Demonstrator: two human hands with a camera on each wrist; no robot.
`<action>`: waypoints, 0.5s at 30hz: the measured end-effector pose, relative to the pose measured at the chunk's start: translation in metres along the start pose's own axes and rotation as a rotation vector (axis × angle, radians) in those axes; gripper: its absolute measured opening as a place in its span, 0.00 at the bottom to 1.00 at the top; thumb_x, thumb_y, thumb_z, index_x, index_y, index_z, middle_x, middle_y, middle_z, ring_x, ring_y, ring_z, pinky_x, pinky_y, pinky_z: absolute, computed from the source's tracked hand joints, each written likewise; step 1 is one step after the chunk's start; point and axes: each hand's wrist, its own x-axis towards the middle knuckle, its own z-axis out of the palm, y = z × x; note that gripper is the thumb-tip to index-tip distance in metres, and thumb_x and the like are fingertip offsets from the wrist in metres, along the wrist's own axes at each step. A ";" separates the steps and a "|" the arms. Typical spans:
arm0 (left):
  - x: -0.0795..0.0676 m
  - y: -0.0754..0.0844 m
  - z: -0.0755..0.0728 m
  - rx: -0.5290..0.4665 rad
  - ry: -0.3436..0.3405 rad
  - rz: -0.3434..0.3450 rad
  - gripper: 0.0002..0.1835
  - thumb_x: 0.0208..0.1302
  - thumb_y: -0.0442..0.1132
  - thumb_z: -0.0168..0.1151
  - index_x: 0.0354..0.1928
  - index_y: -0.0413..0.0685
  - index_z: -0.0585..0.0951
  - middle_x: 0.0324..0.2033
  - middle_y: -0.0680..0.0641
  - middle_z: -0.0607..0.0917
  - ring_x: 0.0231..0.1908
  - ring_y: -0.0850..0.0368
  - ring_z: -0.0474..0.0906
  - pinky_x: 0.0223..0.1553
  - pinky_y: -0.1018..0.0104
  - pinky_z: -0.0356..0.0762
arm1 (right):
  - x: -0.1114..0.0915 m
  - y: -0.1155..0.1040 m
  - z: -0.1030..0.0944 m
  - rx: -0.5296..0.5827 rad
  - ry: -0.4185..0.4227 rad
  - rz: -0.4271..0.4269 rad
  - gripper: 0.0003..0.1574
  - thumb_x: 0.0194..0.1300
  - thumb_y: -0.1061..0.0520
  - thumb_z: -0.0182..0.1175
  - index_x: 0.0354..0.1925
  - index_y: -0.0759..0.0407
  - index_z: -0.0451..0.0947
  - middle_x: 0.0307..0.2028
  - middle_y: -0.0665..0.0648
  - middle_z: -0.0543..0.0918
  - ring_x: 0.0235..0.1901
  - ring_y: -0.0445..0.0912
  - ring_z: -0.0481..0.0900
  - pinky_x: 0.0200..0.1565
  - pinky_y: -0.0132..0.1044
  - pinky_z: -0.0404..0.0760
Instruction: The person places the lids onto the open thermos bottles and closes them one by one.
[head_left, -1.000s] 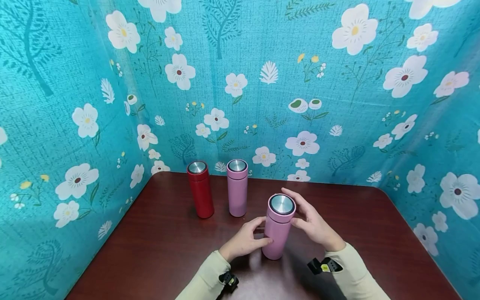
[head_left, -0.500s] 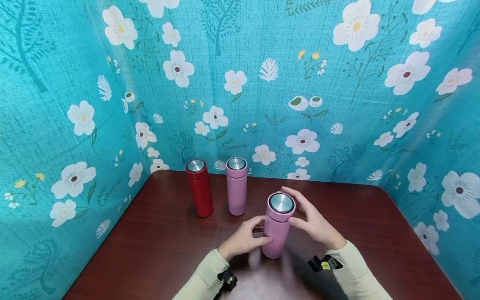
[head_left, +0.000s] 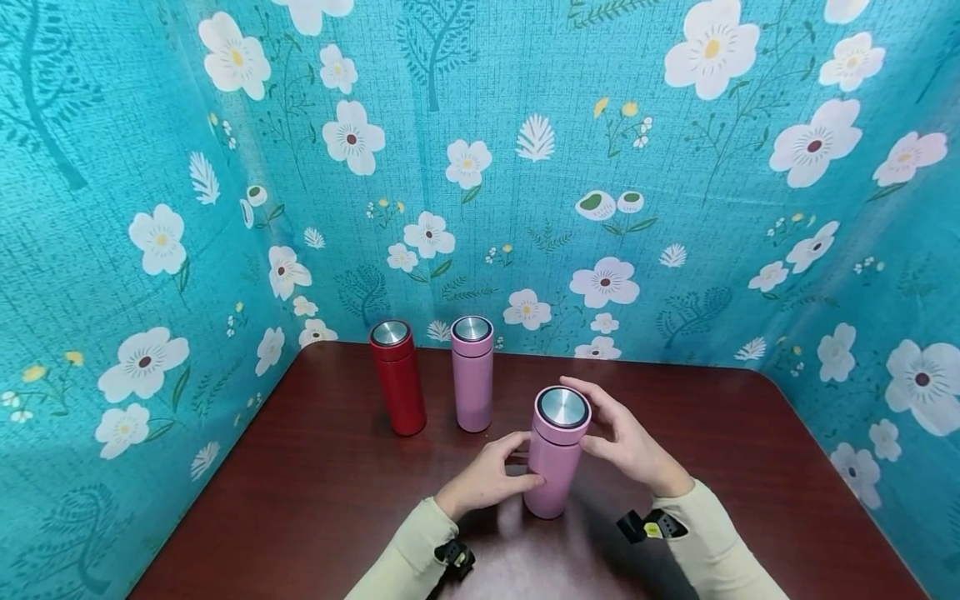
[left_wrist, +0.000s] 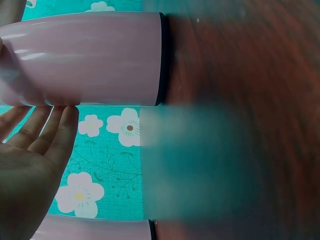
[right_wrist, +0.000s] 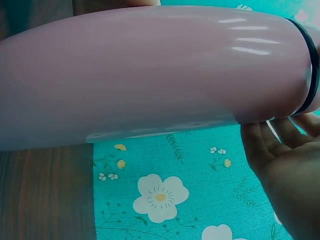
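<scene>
A pink thermos flask [head_left: 551, 487] with a steel-topped lid [head_left: 564, 408] stands in front of the person, between both hands. On its left side, the left hand [head_left: 483, 479] holds the body, thumb in front and fingers behind. Higher up, the right hand [head_left: 630, 442] grips around the lid from the right, its thumb near the lid seam. In the left wrist view, fingertips [left_wrist: 70, 112] press the glossy pink wall and the dark base ring [left_wrist: 163, 60] meets the table. The right wrist view shows fingers [right_wrist: 255, 137] at the dark seam below the lid.
Farther back on the dark red-brown table [head_left: 315, 500] stand a red thermos flask [head_left: 403, 392] and a second pink flask [head_left: 473, 392], both upright with lids on. Blue floral cloth [head_left: 540, 225] walls the table at the back and both sides.
</scene>
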 end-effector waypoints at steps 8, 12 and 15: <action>-0.001 0.004 0.000 0.014 0.011 0.004 0.28 0.54 0.47 0.61 0.58 0.57 0.66 0.51 0.56 0.72 0.49 0.57 0.71 0.48 0.55 0.69 | -0.001 0.004 -0.001 0.012 -0.026 -0.012 0.40 0.54 0.72 0.50 0.64 0.63 0.51 0.56 0.60 0.65 0.52 0.50 0.68 0.50 0.39 0.70; -0.005 0.019 -0.003 0.017 0.008 0.001 0.27 0.55 0.43 0.61 0.58 0.52 0.67 0.51 0.53 0.72 0.49 0.56 0.71 0.48 0.61 0.70 | -0.003 0.017 -0.003 0.031 -0.032 -0.027 0.39 0.55 0.70 0.49 0.65 0.64 0.48 0.59 0.59 0.63 0.54 0.51 0.66 0.50 0.38 0.69; -0.007 0.032 -0.005 0.012 0.003 -0.007 0.27 0.55 0.41 0.61 0.58 0.48 0.67 0.51 0.51 0.72 0.49 0.57 0.71 0.48 0.65 0.70 | -0.004 0.022 -0.003 0.036 -0.022 -0.019 0.39 0.56 0.68 0.50 0.65 0.62 0.49 0.59 0.58 0.63 0.53 0.51 0.67 0.50 0.38 0.69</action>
